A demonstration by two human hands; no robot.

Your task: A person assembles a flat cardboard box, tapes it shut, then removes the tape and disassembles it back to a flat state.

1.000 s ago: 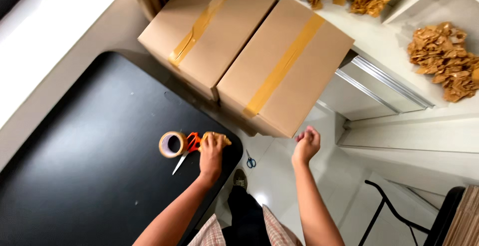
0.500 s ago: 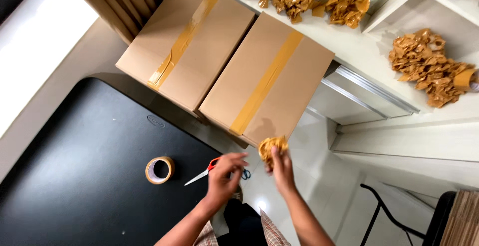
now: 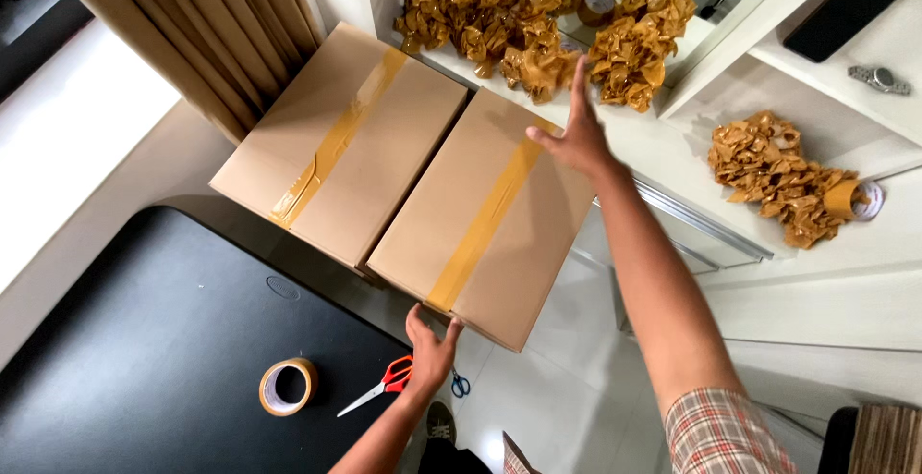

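Note:
My right hand (image 3: 576,133) reaches out over the far end of the right cardboard box (image 3: 490,215), fingers spread and empty, just short of a pile of crumpled brown tape (image 3: 523,13) on the white shelf. Fingers apart, my left hand (image 3: 430,344) rests against the near lower edge of that same box and holds nothing. Red-handled scissors (image 3: 389,383) lie on the black table (image 3: 144,359) beside my left wrist. A roll of brown tape (image 3: 287,386) lies flat to their left. A second taped box (image 3: 341,143) stands against the first one's left side.
Another heap of crumpled tape with a tape roll (image 3: 788,181) sits on the lower white shelf at the right. A dark phone (image 3: 850,3) and a wristwatch (image 3: 879,77) lie on the upper shelf. Beige curtains (image 3: 192,32) hang at the back left.
My right hand has gone from near my body out to the shelf and no longer holds the tape wad. My left hand has left the scissors and moved up to the box edge.

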